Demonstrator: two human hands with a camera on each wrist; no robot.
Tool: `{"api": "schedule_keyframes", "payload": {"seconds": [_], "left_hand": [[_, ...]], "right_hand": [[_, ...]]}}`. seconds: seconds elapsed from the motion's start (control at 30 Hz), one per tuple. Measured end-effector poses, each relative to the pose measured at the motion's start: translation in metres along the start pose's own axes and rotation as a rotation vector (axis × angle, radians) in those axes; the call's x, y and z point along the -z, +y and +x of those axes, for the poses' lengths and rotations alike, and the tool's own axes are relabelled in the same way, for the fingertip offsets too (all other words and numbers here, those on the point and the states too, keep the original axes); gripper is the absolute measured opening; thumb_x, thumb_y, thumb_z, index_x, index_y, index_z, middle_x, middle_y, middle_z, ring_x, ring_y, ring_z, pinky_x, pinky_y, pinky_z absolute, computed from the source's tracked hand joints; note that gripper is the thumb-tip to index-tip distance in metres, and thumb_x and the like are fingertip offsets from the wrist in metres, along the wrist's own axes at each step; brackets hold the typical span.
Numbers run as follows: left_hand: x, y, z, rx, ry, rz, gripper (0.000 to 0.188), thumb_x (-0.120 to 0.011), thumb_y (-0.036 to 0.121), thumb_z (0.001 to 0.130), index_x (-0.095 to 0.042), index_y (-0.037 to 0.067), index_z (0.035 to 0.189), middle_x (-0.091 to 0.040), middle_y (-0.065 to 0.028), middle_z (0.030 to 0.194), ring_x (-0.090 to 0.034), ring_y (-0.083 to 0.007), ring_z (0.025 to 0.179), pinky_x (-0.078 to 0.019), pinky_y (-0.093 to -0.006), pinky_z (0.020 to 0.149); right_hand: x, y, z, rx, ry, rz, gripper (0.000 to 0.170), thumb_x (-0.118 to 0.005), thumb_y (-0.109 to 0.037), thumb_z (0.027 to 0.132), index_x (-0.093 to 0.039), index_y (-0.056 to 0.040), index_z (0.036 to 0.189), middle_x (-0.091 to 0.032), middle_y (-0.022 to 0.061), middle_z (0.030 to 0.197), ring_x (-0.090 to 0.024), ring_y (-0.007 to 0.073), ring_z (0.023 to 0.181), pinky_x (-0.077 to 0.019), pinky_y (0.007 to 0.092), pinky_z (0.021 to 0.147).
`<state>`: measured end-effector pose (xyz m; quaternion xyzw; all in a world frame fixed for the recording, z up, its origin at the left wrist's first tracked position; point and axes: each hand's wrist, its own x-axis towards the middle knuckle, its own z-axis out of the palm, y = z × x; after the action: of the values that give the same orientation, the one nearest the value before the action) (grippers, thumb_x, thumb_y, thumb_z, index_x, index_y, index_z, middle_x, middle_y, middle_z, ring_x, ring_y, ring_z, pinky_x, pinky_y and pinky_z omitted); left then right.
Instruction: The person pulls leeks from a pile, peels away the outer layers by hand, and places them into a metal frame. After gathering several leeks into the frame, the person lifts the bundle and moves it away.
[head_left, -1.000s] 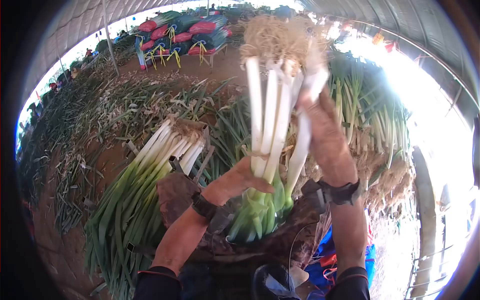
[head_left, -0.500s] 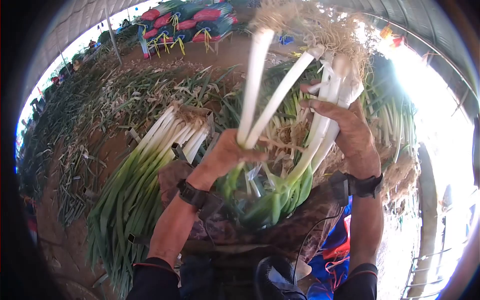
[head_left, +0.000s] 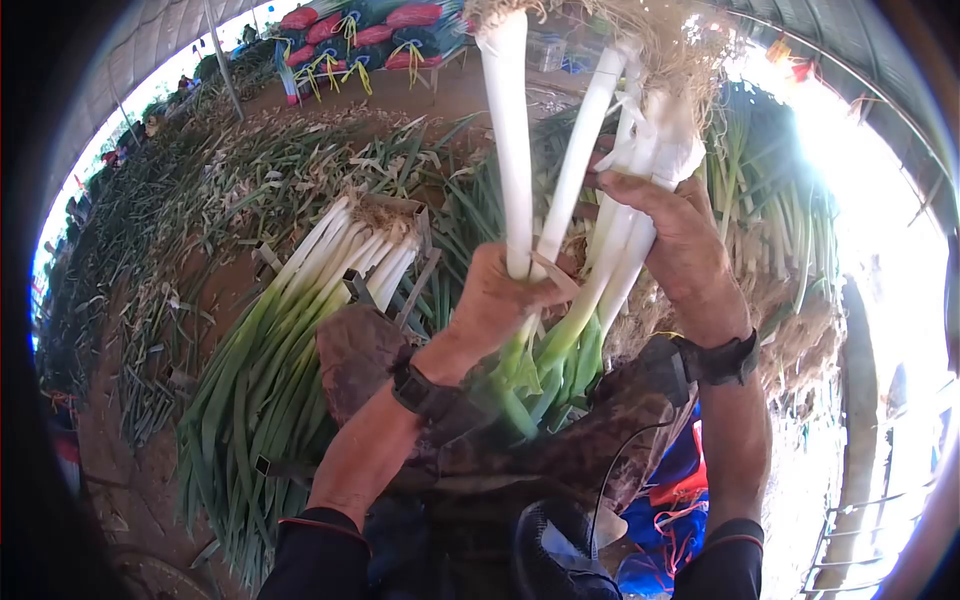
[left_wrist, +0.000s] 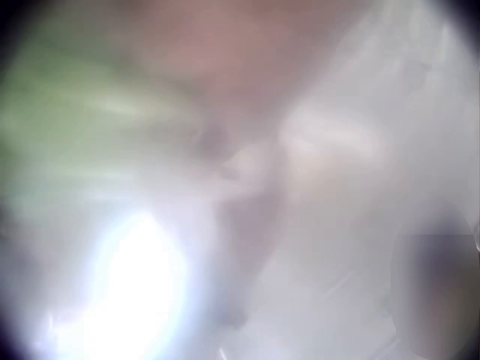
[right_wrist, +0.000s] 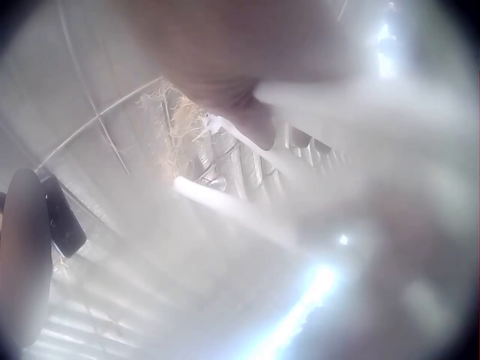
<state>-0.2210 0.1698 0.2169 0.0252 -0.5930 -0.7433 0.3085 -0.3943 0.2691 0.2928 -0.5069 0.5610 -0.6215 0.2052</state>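
Observation:
In the head view, the left hand (head_left: 505, 300) grips two white leek stalks (head_left: 512, 150), roots up, their green ends hanging over the lap. Just to the right, the right hand (head_left: 680, 235) curls around several more leeks (head_left: 625, 250), whose roots (head_left: 670, 40) reach the top of the picture. A loose strip of peel (head_left: 553, 276) lies across the left hand's fingers. Both wrist views are badly blurred; the right wrist view shows a pale stalk (right_wrist: 225, 202) and part of the right hand (right_wrist: 247, 60).
A bundle of leeks (head_left: 290, 330) lies in a metal frame (head_left: 420, 225) at the left. Leaf scraps (head_left: 230, 200) cover the ground beyond it. Bagged leeks (head_left: 370, 35) are stacked at the back. More leeks (head_left: 770, 200) lie at the right, and blue and red bags (head_left: 665, 530) below.
From sharing one bundle, the hands have moved apart, each with its own leeks. Since half a second ago, the left hand has shifted right, and the held stalks stand higher in the picture.

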Motion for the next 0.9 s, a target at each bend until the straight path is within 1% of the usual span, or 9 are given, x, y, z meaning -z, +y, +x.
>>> {"api": "schedule_keyframes", "payload": {"seconds": [0.13, 0.3, 0.37, 0.43, 0.57, 0.63, 0.73, 0.83, 0.9], "left_hand": [[0.016, 0.009, -0.001, -0.011, 0.082, 0.102, 0.015, -0.074, -0.001, 0.079, -0.069, -0.004, 0.092, -0.069, -0.0091, 0.075, -0.066, -0.0137, 0.062, -0.0535, -0.0258, 0.056], [0.05, 0.009, 0.0, 0.05, 0.285, 0.274, 0.025, -0.078, 0.003, 0.076, -0.069, -0.003, 0.097, -0.07, -0.0102, 0.081, -0.066, -0.0134, 0.064, -0.0556, -0.0252, 0.057], [0.039, 0.018, -0.005, 0.053, 0.205, 0.319, 0.028, -0.079, 0.003, 0.076, -0.068, -0.003, 0.101, -0.071, -0.0105, 0.083, -0.067, -0.0135, 0.066, -0.056, -0.0253, 0.059], [0.021, 0.019, -0.007, 0.053, 0.129, 0.364, 0.031, -0.079, 0.004, 0.076, -0.068, -0.003, 0.104, -0.071, -0.0109, 0.085, -0.067, -0.0135, 0.068, -0.0563, -0.0255, 0.061], [-0.007, 0.014, -0.006, 0.016, 0.071, 0.094, 0.029, -0.078, 0.003, 0.079, -0.068, -0.004, 0.105, -0.07, -0.0082, 0.085, -0.065, -0.0115, 0.07, -0.0549, -0.025, 0.063], [-0.006, 0.015, -0.002, 0.033, 0.045, 0.109, 0.029, -0.077, 0.003, 0.079, -0.068, -0.004, 0.106, -0.071, -0.0087, 0.085, -0.067, -0.0122, 0.071, -0.0546, -0.0254, 0.066], [0.002, 0.014, -0.002, 0.062, 0.029, 0.116, 0.017, -0.074, 0.002, 0.081, -0.069, -0.005, 0.095, -0.07, -0.0093, 0.08, -0.067, -0.013, 0.071, -0.0532, -0.0251, 0.064], [0.001, 0.008, -0.005, 0.091, 0.064, 0.048, 0.014, -0.073, 0.001, 0.081, -0.069, -0.005, 0.093, -0.07, -0.0089, 0.08, -0.066, -0.0133, 0.07, -0.0554, -0.0257, 0.064], [0.01, 0.003, -0.004, 0.06, 0.124, 0.114, 0.013, -0.072, 0.0, 0.081, -0.069, -0.005, 0.093, -0.069, -0.0086, 0.081, -0.066, -0.0129, 0.071, -0.0567, -0.0257, 0.064]], "right_hand": [[-0.005, -0.017, 0.0, -0.017, 0.001, 0.326, 0.019, -0.066, -0.004, 0.083, -0.069, 0.0064, 0.099, -0.07, 0.0143, 0.107, -0.068, 0.0229, 0.097, -0.0534, 0.0326, 0.089], [-0.003, -0.028, -0.004, -0.095, 0.057, 0.428, 0.027, -0.07, -0.001, 0.079, -0.066, 0.0074, 0.104, -0.07, 0.0171, 0.106, -0.068, 0.0233, 0.097, -0.053, 0.0338, 0.089], [-0.003, -0.027, -0.003, -0.074, 0.044, 0.42, 0.029, -0.071, 0.0, 0.078, -0.065, 0.008, 0.106, -0.069, 0.0182, 0.107, -0.067, 0.0237, 0.097, -0.0528, 0.0339, 0.089], [-0.005, -0.017, 0.001, -0.114, 0.0, 0.322, 0.047, -0.065, -0.005, 0.083, -0.052, 0.0064, 0.127, -0.065, 0.0178, 0.112, -0.063, 0.03, 0.109, -0.0534, 0.0461, 0.092], [-0.005, -0.003, -0.002, -0.026, -0.015, 0.101, 0.023, -0.071, -0.002, 0.078, -0.069, 0.0031, 0.1, -0.068, 0.0161, 0.113, -0.067, 0.0216, 0.097, -0.0516, 0.0342, 0.09], [-0.008, -0.011, -0.005, -0.023, -0.063, 0.21, 0.044, -0.063, 0.0, 0.083, -0.053, 0.0069, 0.126, -0.065, 0.0184, 0.115, -0.062, 0.0304, 0.112, -0.0525, 0.0463, 0.094], [-0.016, -0.022, -0.003, -0.112, -0.064, 0.387, 0.045, -0.063, 0.0, 0.083, -0.052, 0.0079, 0.126, -0.065, 0.0183, 0.114, -0.061, 0.0322, 0.113, -0.0523, 0.0471, 0.096], [-0.01, -0.013, 0.0, 0.048, -0.116, 0.092, 0.047, -0.062, 0.001, 0.082, -0.05, 0.0084, 0.127, -0.066, 0.0181, 0.113, -0.061, 0.0337, 0.114, -0.0523, 0.0484, 0.096], [-0.007, -0.024, -0.005, -0.014, -0.074, 0.226, 0.048, -0.062, 0.001, 0.082, -0.05, 0.0084, 0.128, -0.065, 0.0185, 0.114, -0.061, 0.0337, 0.114, -0.0528, 0.049, 0.095]]}}
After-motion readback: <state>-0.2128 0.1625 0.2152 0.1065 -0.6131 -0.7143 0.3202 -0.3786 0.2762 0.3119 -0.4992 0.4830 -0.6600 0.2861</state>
